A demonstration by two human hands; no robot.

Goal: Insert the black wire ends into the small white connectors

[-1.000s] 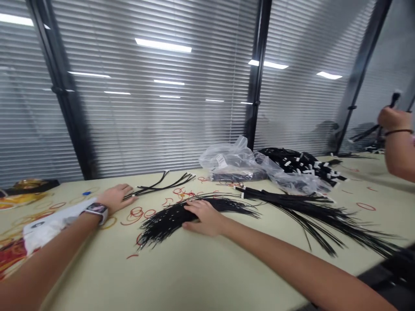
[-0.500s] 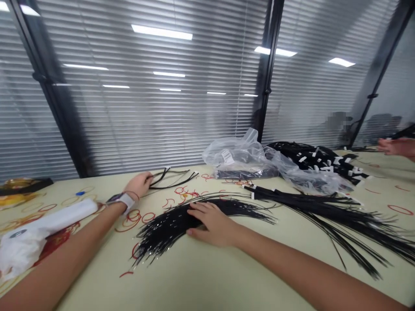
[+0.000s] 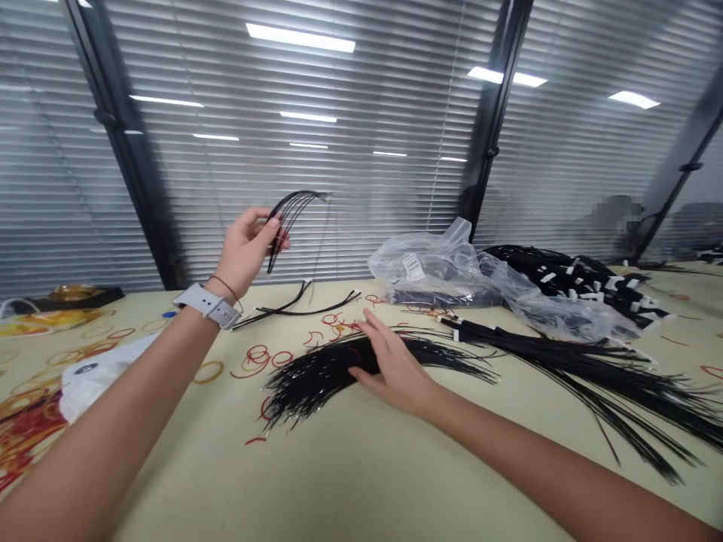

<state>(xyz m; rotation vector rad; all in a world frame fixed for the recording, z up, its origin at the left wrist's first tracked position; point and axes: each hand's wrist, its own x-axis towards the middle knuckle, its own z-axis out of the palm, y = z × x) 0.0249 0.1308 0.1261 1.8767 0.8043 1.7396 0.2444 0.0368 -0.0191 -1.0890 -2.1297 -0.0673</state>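
Slatted blinds (image 3: 361, 181) fill the wall behind, split by dark upright posts (image 3: 501, 98), with bright strips of light (image 3: 299, 38) reflected in the glass. Below them runs a pale yellow-green worktop (image 3: 350, 482), its near middle bare, its left side and centre littered with red bands (image 3: 258, 361) and some yellow ones. At the far left lie a yellow packet (image 3: 42, 324) and a dark tray (image 3: 105, 298); nearer, a white bundle (image 3: 93, 388) is partly covered by the left forearm (image 3: 135, 399). A clear plastic bag (image 3: 429, 260) with a printed label sits toward the back, and behind its right end is a heap of black cables with white tags (image 3: 565, 278). In front of that, a long black bundle (image 3: 553, 357) fans out to the right. A few loose cables (image 3: 299, 310) lie near the back edge. The left hand (image 3: 248, 245) is raised above them, its grip closed on a small bunch of black wires (image 3: 297, 202) that curves up and right against the blinds. The right hand (image 3: 392, 369) has its grip open, fingers apart, at a curved pile of black wires (image 3: 316, 373) mid-worktop, hiding part of it; whether it touches is unclear.
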